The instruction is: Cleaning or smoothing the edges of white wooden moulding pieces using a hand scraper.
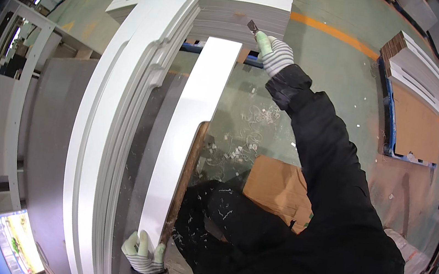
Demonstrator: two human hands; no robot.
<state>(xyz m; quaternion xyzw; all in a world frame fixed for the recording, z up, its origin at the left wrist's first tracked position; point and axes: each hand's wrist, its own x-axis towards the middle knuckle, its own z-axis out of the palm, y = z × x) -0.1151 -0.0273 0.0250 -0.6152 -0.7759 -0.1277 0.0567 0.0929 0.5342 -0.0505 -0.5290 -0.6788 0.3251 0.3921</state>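
Two hands, both gloved in pale knit with striped cuffs. Left hand (144, 253): gripping the near end of a white panel (193, 106), its fingers lying over the top face. Right hand (276, 54): closing round a small flat-bladed tool (253, 26), its blade pointing away beyond the panel's far end.

White panel: lying lengthwise before the person, its right edge stepping inward and showing brown toward the near end. Handling note, by judgement: steady work is calling for a firm left hold, fingers staying out of the blade's path, and a low blade angle sparing the white face.

Moulded white boards (105, 122), one set: stacking just left of the panel, over a grey surface (54, 132). Further white stack (240, 23): standing beyond the right hand.

Floor: bearing pale scraps (239, 153) and one brown cardboard piece (276, 189), seemingly lying flat; whether it is holding anything, cannot tell. Carriers: one blue pallet (391, 126) at right, supporting brown sheeting (414, 129) and grooved white boards (416, 71).
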